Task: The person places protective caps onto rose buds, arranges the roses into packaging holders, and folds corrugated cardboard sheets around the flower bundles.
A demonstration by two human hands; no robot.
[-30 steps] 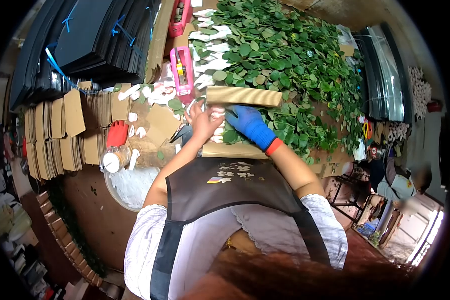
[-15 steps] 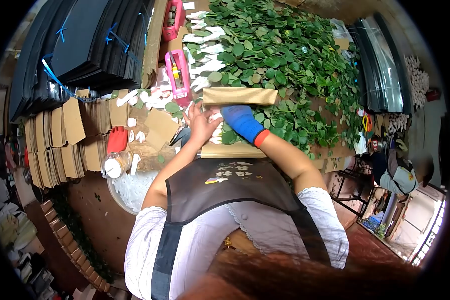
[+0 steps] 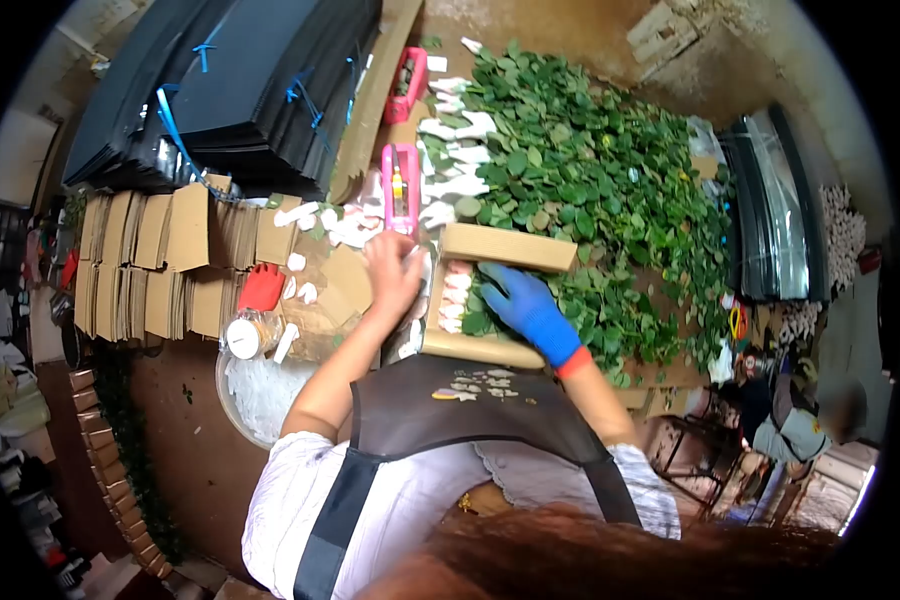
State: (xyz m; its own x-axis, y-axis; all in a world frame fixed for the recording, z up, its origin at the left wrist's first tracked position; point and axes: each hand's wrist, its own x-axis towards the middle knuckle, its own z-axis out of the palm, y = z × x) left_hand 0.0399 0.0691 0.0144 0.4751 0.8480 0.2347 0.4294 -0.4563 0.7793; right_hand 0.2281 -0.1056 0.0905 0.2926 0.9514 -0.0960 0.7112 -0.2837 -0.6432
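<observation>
My bare left hand (image 3: 394,272) is beside the left edge of an opened cardboard wrapper (image 3: 505,246), just below a pink holder (image 3: 401,190) with a yellow tool in it. Its fingers are apart, over pale material at the wrapper's edge. My right hand (image 3: 526,308), in a blue glove with a red cuff, rests with fingers spread on green leaves inside the wrapper. A column of pale pink flower heads (image 3: 455,298) lies between my hands, within the cardboard. The wrapper's near flap (image 3: 485,349) lies against the dark apron.
Leafy stems (image 3: 600,170) with white-sleeved heads cover the table's far side. Folded cardboard (image 3: 150,230) and black sheets (image 3: 240,80) stand at left. A red glove (image 3: 261,288) and a jar (image 3: 250,335) are nearby. Another person (image 3: 792,430) is at right.
My left hand has moved off the flower heads to the wrapper's left edge. My gloved hand has drawn back to the right, uncovering the flower heads. The view has shifted.
</observation>
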